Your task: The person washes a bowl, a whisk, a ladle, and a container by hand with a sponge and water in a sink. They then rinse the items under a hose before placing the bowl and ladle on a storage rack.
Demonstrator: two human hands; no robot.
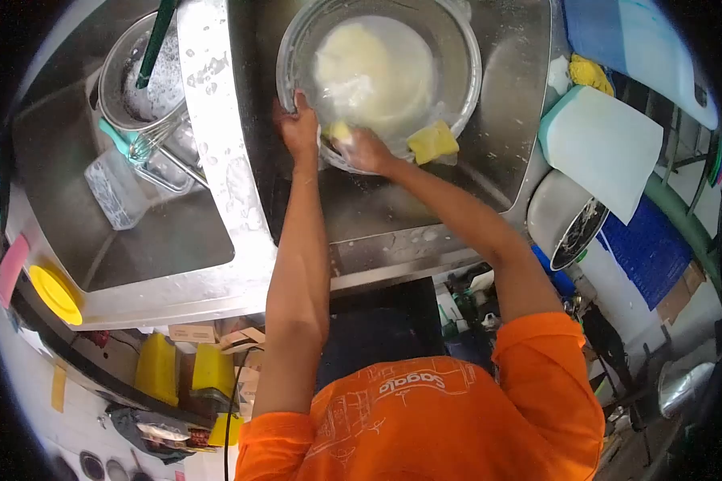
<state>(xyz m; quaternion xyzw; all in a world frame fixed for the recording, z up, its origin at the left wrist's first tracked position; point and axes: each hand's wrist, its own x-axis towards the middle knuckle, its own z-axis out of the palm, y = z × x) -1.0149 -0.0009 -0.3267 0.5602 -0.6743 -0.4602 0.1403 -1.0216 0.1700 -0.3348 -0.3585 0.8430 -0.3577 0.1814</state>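
Note:
A large round bowl (457, 48) with soapy white water stands tilted in the right basin of a steel sink (513, 120). My left hand (299, 128) grips the bowl's near rim. Inside the bowl at its near edge, my right hand (367, 150) presses a small yellow sponge (338, 131) against the wall. A second yellow sponge (433, 142) lies at the bowl's lower right rim, just right of my right hand.
The left basin (160, 240) holds a steel pot (136, 80) with a green handle in it, a whisk (156, 136) and a clear rectangular container (116, 188). A white cutting board (610, 148) and a steel pot (565, 220) sit to the right. A yellow disc (54, 293) lies at the sink's left corner.

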